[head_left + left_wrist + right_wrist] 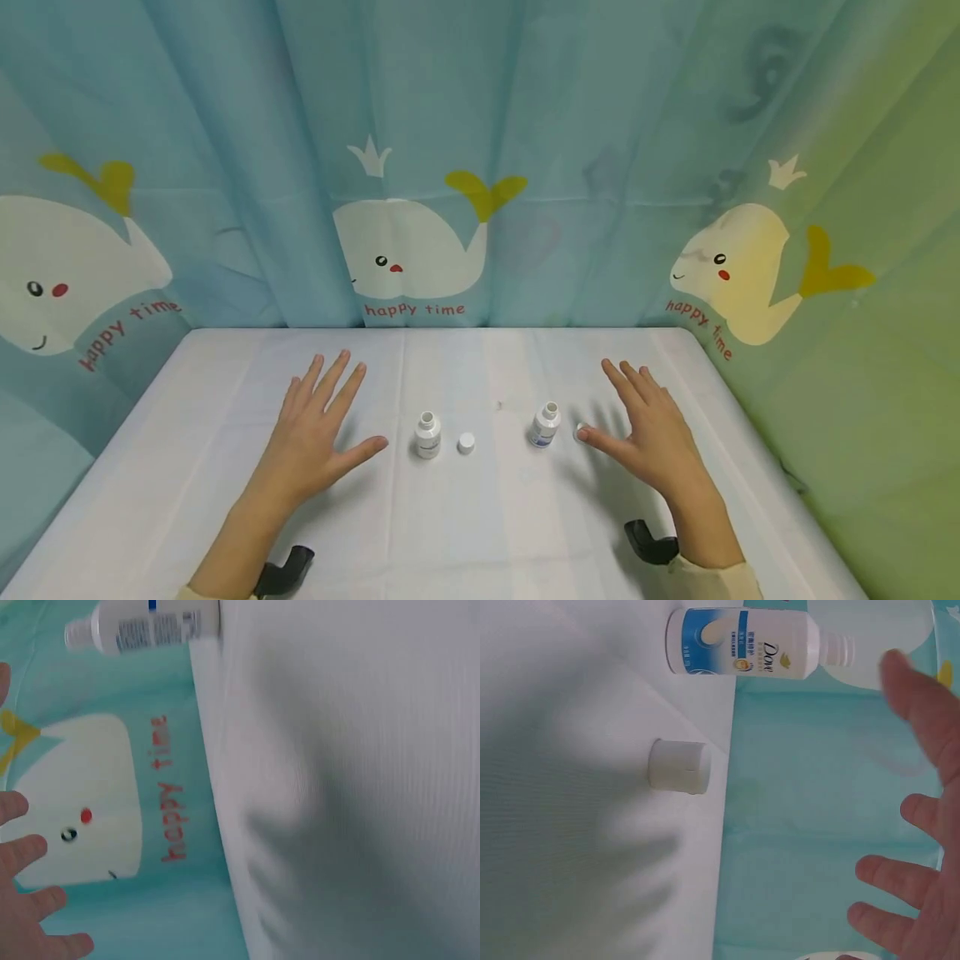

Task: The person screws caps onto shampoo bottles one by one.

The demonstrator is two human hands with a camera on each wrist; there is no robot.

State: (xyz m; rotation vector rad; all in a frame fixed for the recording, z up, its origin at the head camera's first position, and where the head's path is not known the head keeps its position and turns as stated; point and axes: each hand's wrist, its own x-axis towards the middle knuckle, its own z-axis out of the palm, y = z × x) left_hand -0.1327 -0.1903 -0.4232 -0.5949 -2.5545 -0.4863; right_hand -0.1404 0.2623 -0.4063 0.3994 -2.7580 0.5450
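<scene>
Two small white bottles with bare threaded necks stand upright on the table. The left bottle (427,437) has a white cap (466,443) lying just to its right. My left hand (311,433) hovers left of that bottle, fingers spread and holding nothing. The right bottle (544,425) bears a blue and white Dove label, plain in the right wrist view. Its white cap (679,766) stands beside it, mostly covered by my right thumb in the head view. Above the table, right of this cap, my right hand (656,437) is spread with nothing in it.
A white cloth covers the table (480,533). Behind and beside it hangs a blue-green curtain (570,100) printed with whales, against the table's back edge. A black curved piece (285,572) sits at the left wrist, and a similar black piece (649,543) at the right.
</scene>
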